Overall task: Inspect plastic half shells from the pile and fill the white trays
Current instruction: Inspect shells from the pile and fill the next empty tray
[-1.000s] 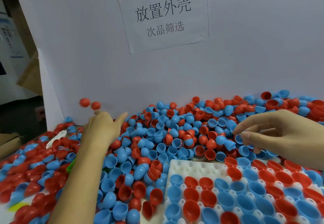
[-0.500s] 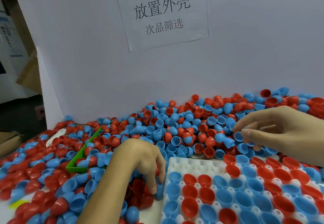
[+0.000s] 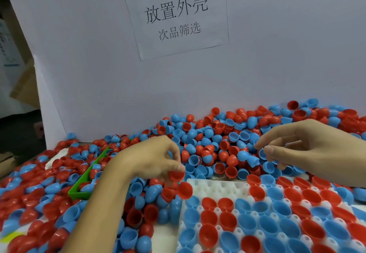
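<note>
Left hand (image 3: pixel 156 159) had lifted from the pile (image 3: pixel 208 144) pinching a red half shell (image 3: pixel 176 175) at the white tray (image 3: pixel 215 188)'s empty far-left corner, right hand (image 3: pixel 303 150) fingering a blue shell (image 3: pixel 262 153); seating came next, probably needing it cup-up.

- The pile of half shells (image 3: pixel 208 146) is made up of red and blue pieces, mixed without order.
- A white tray (image 3: pixel 215 186) is filled with red and blue shells in an irregular pattern.
- A red shell (image 3: pixel 176 175) is pinched by the left hand (image 3: pixel 152 159).
- A blue shell (image 3: pixel 262 153) is pinched by the right hand (image 3: pixel 303 148).
- A bright green bin (image 3: pixel 82 183) is seen among the shells.
- A white sign (image 3: pixel 176 17) is printed with black characters and fixed with brown tape.
- The backboard (image 3: pixel 277 55) is plain white.
</note>
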### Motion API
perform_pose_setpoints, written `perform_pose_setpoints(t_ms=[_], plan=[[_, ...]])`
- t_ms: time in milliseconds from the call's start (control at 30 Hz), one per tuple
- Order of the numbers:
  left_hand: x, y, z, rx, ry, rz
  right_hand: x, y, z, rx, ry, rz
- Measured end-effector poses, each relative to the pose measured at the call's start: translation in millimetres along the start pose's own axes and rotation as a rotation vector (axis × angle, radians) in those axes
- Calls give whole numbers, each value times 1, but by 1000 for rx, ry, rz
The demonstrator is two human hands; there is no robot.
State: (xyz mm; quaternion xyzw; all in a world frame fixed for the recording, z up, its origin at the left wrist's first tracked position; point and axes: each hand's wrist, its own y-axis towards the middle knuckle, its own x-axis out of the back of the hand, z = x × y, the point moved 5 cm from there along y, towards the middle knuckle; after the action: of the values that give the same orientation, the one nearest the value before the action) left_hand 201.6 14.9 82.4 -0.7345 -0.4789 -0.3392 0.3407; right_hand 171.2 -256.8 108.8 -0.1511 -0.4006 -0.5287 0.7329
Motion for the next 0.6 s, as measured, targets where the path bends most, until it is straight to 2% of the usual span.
perform_pose_setpoints(t_ms=[133, 233, 333, 467, 533, 600], plan=[[2, -7, -32, -239, -338, -95, -3, 0, 3, 6, 13, 16], [-1, -7, -57, -420, -493, -187, -11, -1, 6, 24, 109, 121], [-10, -5, -79, -557, -552, -264, -18, -5, 14, 88, 240, 214], [-15, -4, -85, -591, -488, -372, -12, -4, 21, 164, 245, 124], [-17, -4, -84, -554, -463, -319, -7, -2, 18, 173, 229, 57], [-27, -2, -81, -492, -422, -125, -4, -1, 13, 163, 197, 10]])
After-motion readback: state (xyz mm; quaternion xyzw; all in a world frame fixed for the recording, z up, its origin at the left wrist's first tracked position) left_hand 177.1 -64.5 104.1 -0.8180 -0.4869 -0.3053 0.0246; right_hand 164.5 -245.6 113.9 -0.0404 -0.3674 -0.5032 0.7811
